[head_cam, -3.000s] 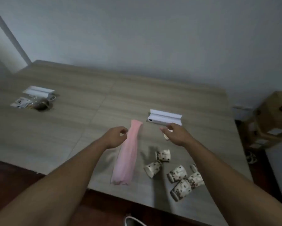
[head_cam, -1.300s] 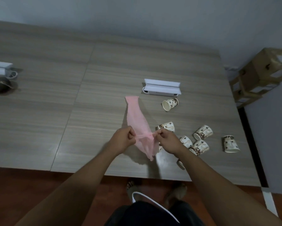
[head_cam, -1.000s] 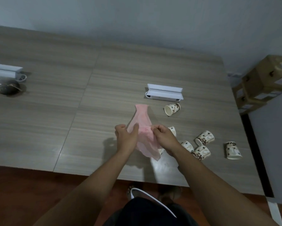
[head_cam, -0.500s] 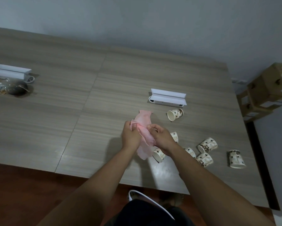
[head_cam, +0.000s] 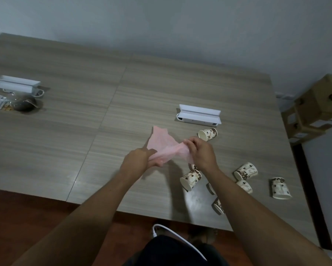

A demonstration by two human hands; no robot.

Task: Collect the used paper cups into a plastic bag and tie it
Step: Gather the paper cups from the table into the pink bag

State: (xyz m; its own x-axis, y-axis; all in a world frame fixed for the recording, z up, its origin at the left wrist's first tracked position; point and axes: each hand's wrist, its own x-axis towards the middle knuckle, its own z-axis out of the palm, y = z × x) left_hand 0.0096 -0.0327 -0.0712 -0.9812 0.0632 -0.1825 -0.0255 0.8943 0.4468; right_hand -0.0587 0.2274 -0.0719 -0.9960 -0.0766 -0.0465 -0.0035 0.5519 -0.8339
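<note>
A thin pink plastic bag [head_cam: 164, 144] is stretched above the wooden table [head_cam: 65, 143] between both hands. My left hand [head_cam: 140, 160] pinches its near edge, and my right hand [head_cam: 200, 150] grips the other edge just to the right. Several white paper cups with brown spots lie on their sides on the table's right part: one [head_cam: 208, 134] beyond my right hand, one [head_cam: 191, 179] beside my right wrist, one [head_cam: 245, 170] further right, one [head_cam: 280, 188] far right. My right forearm partly hides more cups.
A white box [head_cam: 198, 114] lies behind the bag. At the far left are another white box [head_cam: 16, 86], a dark object [head_cam: 23, 104] and packets. A cardboard box stack [head_cam: 316, 106] stands off the table's right edge. The near table edge runs just before my body.
The bag lay flat on the table; both hands picked it up, rubbed its edge together, and have now pulled apart, spreading the bag. The view shifted slightly.
</note>
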